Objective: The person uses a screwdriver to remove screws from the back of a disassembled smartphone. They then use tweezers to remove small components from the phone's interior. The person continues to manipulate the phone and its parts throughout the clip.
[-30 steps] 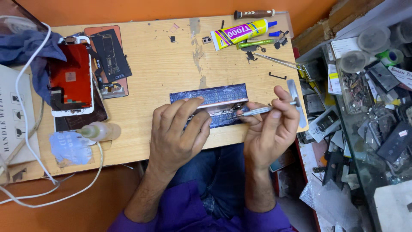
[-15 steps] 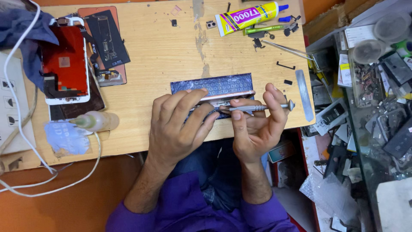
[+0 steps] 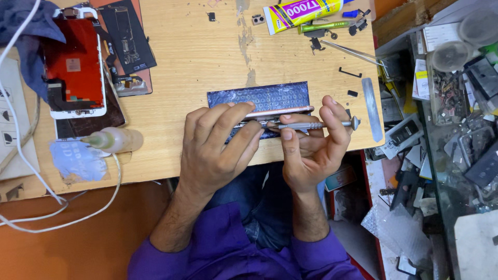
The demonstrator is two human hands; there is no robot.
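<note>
The left hand point(image 3: 215, 150) holds a thin phone frame point(image 3: 280, 111) on its edge, fingers closed around it, near the front edge of the wooden surface point(image 3: 197, 62). The right hand point(image 3: 311, 150) pinches a small screwdriver point(image 3: 316, 125) tight and lays it flat against the frame. A blue mat point(image 3: 259, 96) lies just behind the frame, and a glue tube point(image 3: 301, 10) sits at the far edge.

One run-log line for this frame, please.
left hand: steadies phone frame | right hand: holds screwdriver | under: blue mat | surface: wooden table
</note>
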